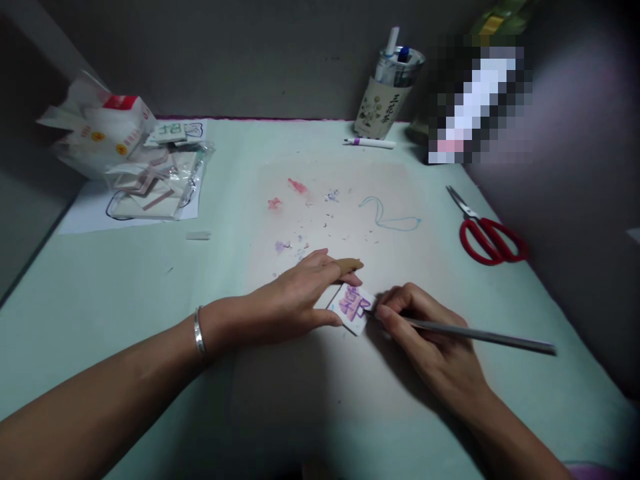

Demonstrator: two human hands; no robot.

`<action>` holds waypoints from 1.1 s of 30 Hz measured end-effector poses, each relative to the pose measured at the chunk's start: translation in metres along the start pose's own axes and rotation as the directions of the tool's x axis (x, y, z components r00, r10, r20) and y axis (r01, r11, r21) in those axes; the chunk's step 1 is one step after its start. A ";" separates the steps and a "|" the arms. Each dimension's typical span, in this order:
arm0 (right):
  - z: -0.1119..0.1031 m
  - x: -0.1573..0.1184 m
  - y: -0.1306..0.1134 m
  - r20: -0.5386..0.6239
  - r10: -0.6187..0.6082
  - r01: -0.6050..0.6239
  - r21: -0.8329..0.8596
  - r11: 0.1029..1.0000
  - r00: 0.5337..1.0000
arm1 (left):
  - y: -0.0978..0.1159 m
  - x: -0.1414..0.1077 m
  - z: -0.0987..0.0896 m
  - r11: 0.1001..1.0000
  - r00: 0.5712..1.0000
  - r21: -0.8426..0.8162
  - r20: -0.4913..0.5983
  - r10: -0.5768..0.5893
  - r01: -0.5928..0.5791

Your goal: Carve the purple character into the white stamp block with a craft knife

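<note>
A small white block (356, 324) with a purple design on its top face lies near the middle of the work sheet. My left hand (305, 293) grips it from the left, thumb at the near edge and fingers at the far edge. One of those fingers wears a tan cover (350, 265). My right hand (430, 340) is closed on a slim, dark metallic pen-shaped tool (480, 333). The tool's tip meets the block's right part, beside the purple lines; my fingers partly hide it, so its exact kind is unclear.
Red-handled scissors (493, 240) lie at the right. A purple-banded marker (370, 143) rests before a pen-filled can (383, 100). Packaged white blocks (160, 187) and plastic bags (100, 130) sit at the back left. Crumbs and ink marks dot the pale sheet (280, 393).
</note>
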State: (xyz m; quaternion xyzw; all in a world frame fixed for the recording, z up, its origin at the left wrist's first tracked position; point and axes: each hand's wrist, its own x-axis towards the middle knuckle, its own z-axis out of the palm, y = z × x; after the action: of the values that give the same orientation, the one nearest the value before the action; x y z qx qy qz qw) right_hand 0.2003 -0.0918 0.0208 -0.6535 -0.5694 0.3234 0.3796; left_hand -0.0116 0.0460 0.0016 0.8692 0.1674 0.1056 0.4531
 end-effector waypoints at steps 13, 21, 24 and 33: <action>-0.001 0.001 -0.002 0.035 -0.012 0.011 0.025 1.000 0.999 | 0.000 -0.002 0.003 0.999 1.000 0.042 -0.030 0.001 0.000; -0.001 -0.001 -0.001 0.062 -0.016 0.016 -0.003 1.000 0.998 | 0.003 -0.002 0.002 0.999 0.999 0.042 -0.029 -0.015 0.016; 0.000 -0.002 -0.001 0.028 -0.020 0.021 -0.020 1.000 0.999 | 0.003 -0.002 0.002 0.999 0.999 0.049 -0.033 -0.003 0.005; 0.000 -0.004 0.000 -0.004 -0.011 0.011 0.068 0.998 1.000 | 0.000 -0.002 0.004 0.998 0.999 0.067 -0.039 0.024 -0.021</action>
State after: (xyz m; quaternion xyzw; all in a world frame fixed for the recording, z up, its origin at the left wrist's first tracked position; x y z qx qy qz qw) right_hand 0.1998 -0.0958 0.0203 -0.6376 -0.5609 0.3392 0.4046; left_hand -0.0123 0.0425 -0.0003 0.8835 0.1700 0.1222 0.4191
